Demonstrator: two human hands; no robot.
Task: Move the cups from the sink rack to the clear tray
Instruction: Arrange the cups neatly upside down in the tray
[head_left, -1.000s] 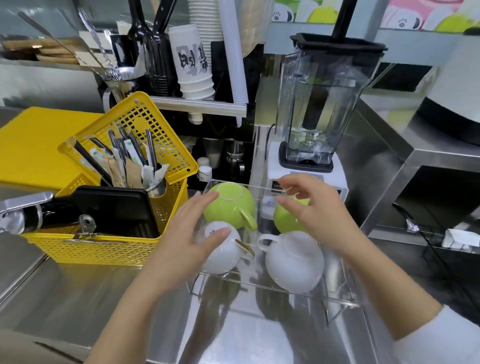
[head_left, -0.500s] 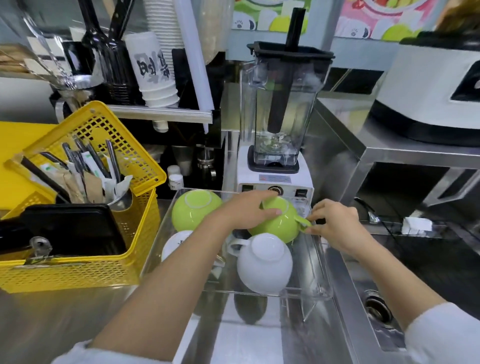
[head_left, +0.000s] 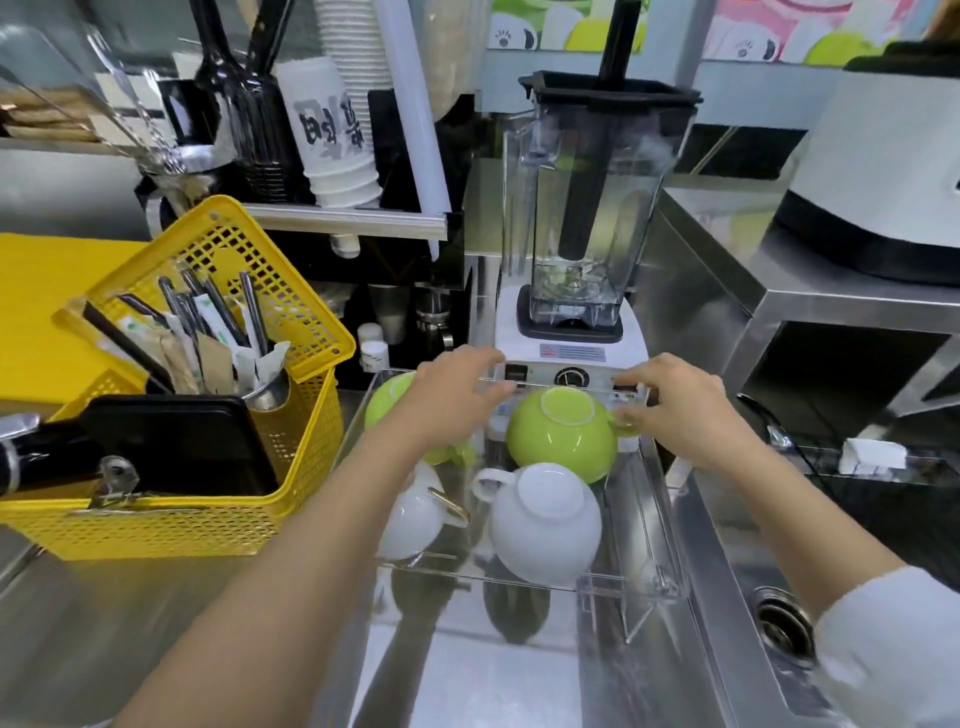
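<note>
A clear tray (head_left: 661, 525) on the steel counter holds two green cups at the back and two white cups in front, all upside down. My left hand (head_left: 453, 400) hovers over the back-left green cup (head_left: 385, 401), fingers apart, fingertips at the tray's back rim. My right hand (head_left: 681, 411) is at the right side of the back-right green cup (head_left: 562, 441), with thumb and fingers pinching its handle. The front-right white cup (head_left: 545, 525) and the front-left white cup (head_left: 413, 515) lie untouched under my forearms.
A yellow basket (head_left: 171, 525) with cutlery and a black tray stands left of the clear tray. A blender (head_left: 582, 249) is right behind it. The sink with its drain (head_left: 782, 623) lies to the right. Stacked paper cups (head_left: 337, 140) sit on a shelf.
My left hand went from the front white cup to the back-right green cup, then off it toward the tray's back rim. My right hand moved to that cup's handle and stays there.
</note>
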